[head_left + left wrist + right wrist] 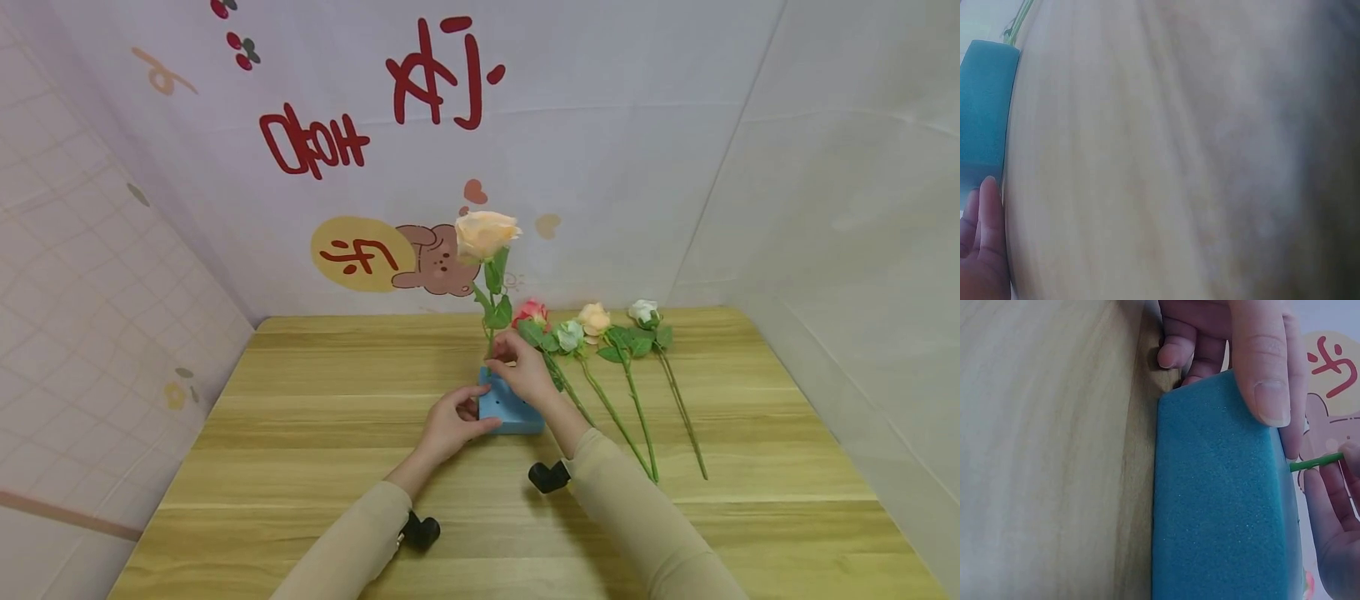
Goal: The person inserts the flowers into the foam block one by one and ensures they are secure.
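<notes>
A light blue foam block [514, 414] lies on the wooden table, with small dark holes in its top. My left hand [450, 423] grips its left end, thumb at the near side and fingers round the far side. Above the block stands a peach rose [486, 236], nearly upright. My right hand [527, 373] pinches its green stem [1317, 462] low down, close to the foam. The stem's lower end meets the block's top face; how deep it sits cannot be seen. In the left wrist view, only the block [985, 103] and part of the left hand [986, 244] show.
Right of the block lie several loose flowers on long stems: a pink-red rose [532, 312], a pale green one [570, 336], another peach one [595, 318] and a white one [644, 312]. A printed cloth wall [615, 183] rises behind the table [330, 400].
</notes>
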`<state>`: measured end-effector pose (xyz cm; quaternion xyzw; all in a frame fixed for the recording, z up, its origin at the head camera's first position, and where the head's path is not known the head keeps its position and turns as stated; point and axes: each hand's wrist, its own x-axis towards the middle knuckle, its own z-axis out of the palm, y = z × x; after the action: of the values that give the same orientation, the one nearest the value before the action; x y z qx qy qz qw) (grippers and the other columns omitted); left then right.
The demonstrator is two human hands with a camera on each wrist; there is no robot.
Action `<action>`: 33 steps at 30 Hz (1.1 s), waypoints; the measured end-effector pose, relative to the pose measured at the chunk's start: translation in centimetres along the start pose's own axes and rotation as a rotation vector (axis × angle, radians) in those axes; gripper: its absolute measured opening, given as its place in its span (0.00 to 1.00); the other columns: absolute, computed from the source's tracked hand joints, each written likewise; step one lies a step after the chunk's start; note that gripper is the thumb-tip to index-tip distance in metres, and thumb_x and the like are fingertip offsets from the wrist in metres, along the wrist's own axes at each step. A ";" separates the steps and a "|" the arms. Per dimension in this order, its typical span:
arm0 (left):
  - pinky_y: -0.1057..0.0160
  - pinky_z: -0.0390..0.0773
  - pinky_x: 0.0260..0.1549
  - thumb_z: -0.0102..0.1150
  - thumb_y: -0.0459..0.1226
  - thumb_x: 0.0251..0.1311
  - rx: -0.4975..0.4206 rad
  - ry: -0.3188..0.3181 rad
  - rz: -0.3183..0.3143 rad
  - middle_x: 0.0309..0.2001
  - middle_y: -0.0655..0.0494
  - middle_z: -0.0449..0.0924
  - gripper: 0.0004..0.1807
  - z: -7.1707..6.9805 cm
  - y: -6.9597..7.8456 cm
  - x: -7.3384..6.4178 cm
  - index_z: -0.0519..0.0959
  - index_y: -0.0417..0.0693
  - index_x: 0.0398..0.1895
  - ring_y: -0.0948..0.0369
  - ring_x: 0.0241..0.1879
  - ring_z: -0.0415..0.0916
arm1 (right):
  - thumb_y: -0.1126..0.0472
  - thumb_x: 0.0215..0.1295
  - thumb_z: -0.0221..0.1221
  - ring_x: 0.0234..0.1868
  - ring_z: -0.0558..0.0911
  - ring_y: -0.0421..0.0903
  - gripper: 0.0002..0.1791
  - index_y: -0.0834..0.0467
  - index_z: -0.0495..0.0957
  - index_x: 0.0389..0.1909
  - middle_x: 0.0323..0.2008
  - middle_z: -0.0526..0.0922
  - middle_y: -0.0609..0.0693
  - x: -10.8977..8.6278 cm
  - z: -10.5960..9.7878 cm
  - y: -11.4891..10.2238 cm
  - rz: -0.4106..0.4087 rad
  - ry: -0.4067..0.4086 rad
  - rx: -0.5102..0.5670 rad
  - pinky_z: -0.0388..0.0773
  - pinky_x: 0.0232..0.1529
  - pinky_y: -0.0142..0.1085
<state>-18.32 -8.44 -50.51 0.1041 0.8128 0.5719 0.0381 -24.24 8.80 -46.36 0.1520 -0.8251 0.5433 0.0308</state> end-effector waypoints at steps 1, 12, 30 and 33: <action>0.61 0.79 0.36 0.77 0.40 0.51 -0.001 -0.001 -0.001 0.37 0.51 0.78 0.30 -0.1 0.1 0.0 0.81 0.48 0.60 0.58 0.35 0.77 | 0.69 0.64 0.65 0.46 0.82 0.53 0.11 0.59 0.75 0.44 0.39 0.82 0.52 0.0 0.0 0.0 0.007 -0.004 0.001 0.78 0.47 0.47; 0.60 0.79 0.37 0.76 0.41 0.52 0.007 -0.008 -0.002 0.38 0.51 0.78 0.30 -0.1 0.1 -0.1 0.80 0.48 0.60 0.59 0.36 0.77 | 0.67 0.66 0.64 0.48 0.82 0.52 0.08 0.58 0.81 0.45 0.42 0.84 0.51 -0.1 0.1 0.3 0.042 -0.050 0.031 0.76 0.51 0.48; 0.61 0.79 0.36 0.77 0.41 0.51 0.023 -0.001 0.003 0.36 0.52 0.79 0.31 -0.1 0.0 -0.1 0.80 0.49 0.60 0.60 0.34 0.77 | 0.65 0.67 0.64 0.49 0.81 0.51 0.15 0.58 0.80 0.54 0.45 0.85 0.52 -0.1 -0.1 0.7 0.033 -0.027 0.002 0.78 0.48 0.46; 0.60 0.79 0.36 0.77 0.42 0.51 0.024 0.000 -0.002 0.36 0.52 0.79 0.31 0.0 0.1 -0.1 0.81 0.49 0.60 0.59 0.35 0.77 | 0.64 0.67 0.64 0.50 0.81 0.51 0.18 0.58 0.79 0.57 0.46 0.85 0.52 -0.2 -0.2 0.9 0.054 -0.021 0.001 0.78 0.49 0.46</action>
<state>-18.16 -8.44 -50.40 0.1036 0.8197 0.5621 0.0374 -24.30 9.39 -47.13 0.1355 -0.8288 0.5428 0.0076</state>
